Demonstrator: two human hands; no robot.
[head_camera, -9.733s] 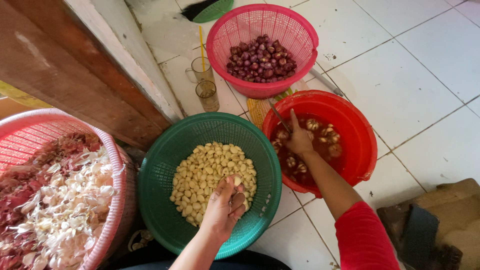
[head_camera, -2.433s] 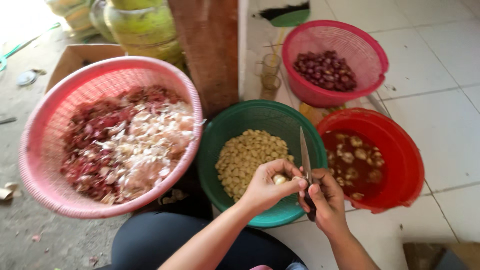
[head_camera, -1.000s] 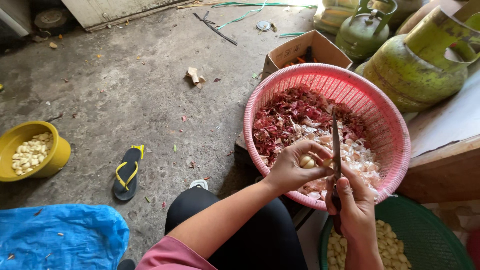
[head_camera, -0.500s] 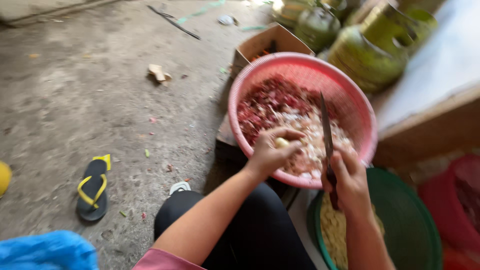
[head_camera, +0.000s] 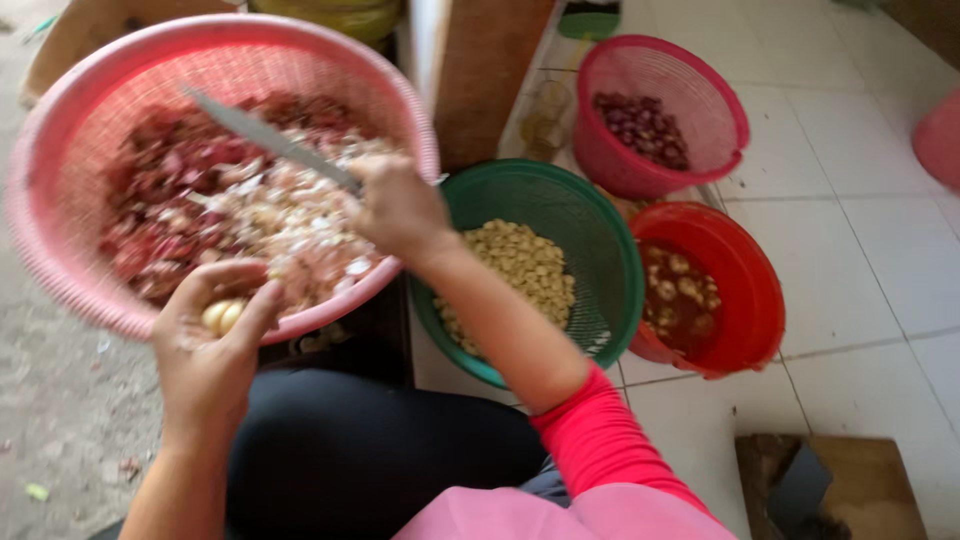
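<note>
Grip status: my left hand (head_camera: 212, 350) pinches a pale peeled clove (head_camera: 222, 316) between thumb and fingertips at the near rim of the large pink basket (head_camera: 60, 290), so loose skins fall onto the peel heap (head_camera: 230, 200) inside, while my right hand (head_camera: 398, 205) is closed around the knife (head_camera: 262, 137) handle, blade angled up and left over that heap, away from my left hand. Green basket of peeled cloves (head_camera: 600, 250) sits just right of the pink rim, below my right forearm; the red bowl (head_camera: 745, 300) touches its far side, and bare tile lies to the right
</note>
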